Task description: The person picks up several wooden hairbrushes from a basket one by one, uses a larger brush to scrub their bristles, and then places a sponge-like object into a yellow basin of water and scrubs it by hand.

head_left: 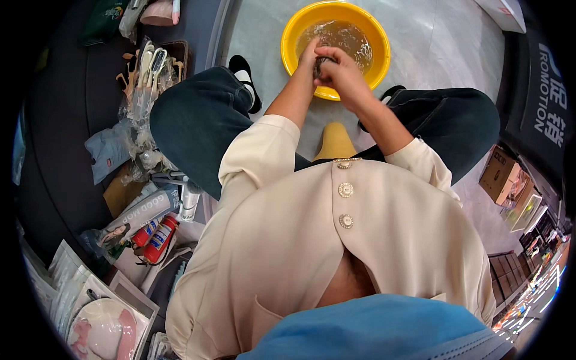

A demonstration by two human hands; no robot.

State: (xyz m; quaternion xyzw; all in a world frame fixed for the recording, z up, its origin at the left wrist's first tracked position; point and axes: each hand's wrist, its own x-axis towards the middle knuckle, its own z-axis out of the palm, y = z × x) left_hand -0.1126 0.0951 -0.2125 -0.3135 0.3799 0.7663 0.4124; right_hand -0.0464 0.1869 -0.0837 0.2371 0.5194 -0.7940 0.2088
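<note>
A yellow plastic basin [381, 54] with water [333, 33] in it stands on the floor before me. Both hands are close together over its near side. A small dark item [321, 65] is held between them; blur and my fingers leave its exact kind unclear. My right hand [338, 67] curls around it from the right, fingers bent. My left hand [308, 55] presses against it from the left, its fingers partly hidden.
My knees flank the basin, and a yellow rounded object [336, 140] is between my legs. Wrapped brushes [150, 67], red fire extinguishers [161, 239] and packaged goods crowd the left. A cardboard box [499, 175] and a dark printed panel [535, 90] are at right.
</note>
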